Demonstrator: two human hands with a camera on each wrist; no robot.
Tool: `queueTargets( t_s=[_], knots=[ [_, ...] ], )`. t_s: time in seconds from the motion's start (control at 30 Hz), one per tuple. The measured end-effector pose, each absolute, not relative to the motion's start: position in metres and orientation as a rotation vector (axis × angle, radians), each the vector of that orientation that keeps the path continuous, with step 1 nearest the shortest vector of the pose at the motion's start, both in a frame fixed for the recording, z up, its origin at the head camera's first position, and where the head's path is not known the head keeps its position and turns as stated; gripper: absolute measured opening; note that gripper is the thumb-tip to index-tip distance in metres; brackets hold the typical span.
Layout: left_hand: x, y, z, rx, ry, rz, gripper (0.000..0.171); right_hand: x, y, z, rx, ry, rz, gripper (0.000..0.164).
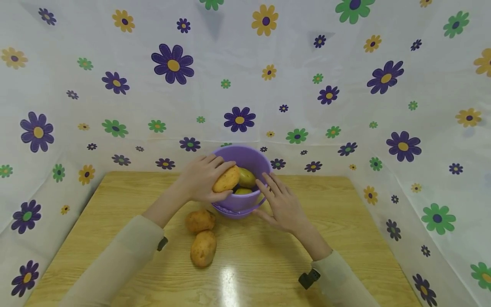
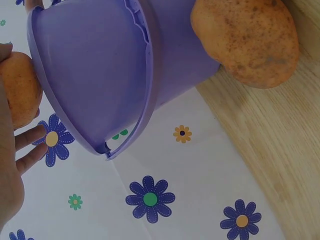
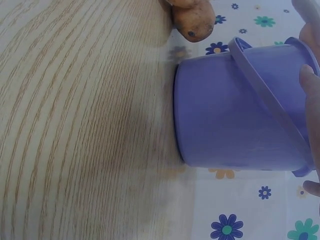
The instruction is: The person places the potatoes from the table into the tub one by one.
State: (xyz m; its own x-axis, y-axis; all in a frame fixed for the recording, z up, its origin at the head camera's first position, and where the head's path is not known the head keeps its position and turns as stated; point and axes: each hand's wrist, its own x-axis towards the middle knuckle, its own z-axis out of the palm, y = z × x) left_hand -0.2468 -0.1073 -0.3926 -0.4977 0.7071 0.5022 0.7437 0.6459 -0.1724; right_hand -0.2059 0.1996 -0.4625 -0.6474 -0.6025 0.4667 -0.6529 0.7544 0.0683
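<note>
Your left hand point(image 1: 201, 181) has its fingers curled round a potato point(image 1: 226, 179), holding it at the near-left rim of the purple bucket point(image 1: 251, 158); your right hand point(image 1: 281, 204) lies with fingers straight and spread against the bucket's right side, gripping nothing. Two loose potatoes sit on the wooden table point(image 1: 345, 221) just in front of the bucket, the nearer potato point(image 1: 203, 248) touching the farther potato point(image 1: 200, 220), both below your left wrist and clear of the bucket mouth. Head view alone shows inside the bucket: at least two yellowish potatoes point(image 1: 246, 178) already lie there, right beside the held one. Left wrist view shows what the head view misses, the bucket's outer wall with its handle point(image 2: 137, 107) folded down against it, plus a loose potato up close beside the wall. Right wrist view shows the bucket's base meeting the table edge, floral cloth point(image 3: 250, 210) behind, your fingertips point(image 3: 312, 107) on the rim
</note>
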Motion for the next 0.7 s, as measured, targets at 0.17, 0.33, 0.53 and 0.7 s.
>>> queueTargets(
  t_s=[0.17, 0.33, 0.53, 0.7],
  knots=[
    [-0.253, -0.102, -0.391, -1.142, -2.330, -0.064, 0.077, -0.206, 0.199, -0.463, 0.941, -2.476, 0.144, 0.088],
    [-0.257, -0.096, -0.389, -1.170, -2.336, -0.051, 0.076, -0.207, 0.199, -0.464, 0.940, -2.460, 0.147, 0.089],
    [-0.262, -0.090, -0.389, -1.182, -2.357, -0.021, 0.075, -0.207, 0.198, -0.465, 0.938, -2.465, 0.159, 0.092],
    [-0.269, -0.086, -0.387, -1.182, -2.422, 0.001, 0.075, -0.207, 0.199, -0.465, 0.943, -2.475, 0.153, 0.088]
  ],
)
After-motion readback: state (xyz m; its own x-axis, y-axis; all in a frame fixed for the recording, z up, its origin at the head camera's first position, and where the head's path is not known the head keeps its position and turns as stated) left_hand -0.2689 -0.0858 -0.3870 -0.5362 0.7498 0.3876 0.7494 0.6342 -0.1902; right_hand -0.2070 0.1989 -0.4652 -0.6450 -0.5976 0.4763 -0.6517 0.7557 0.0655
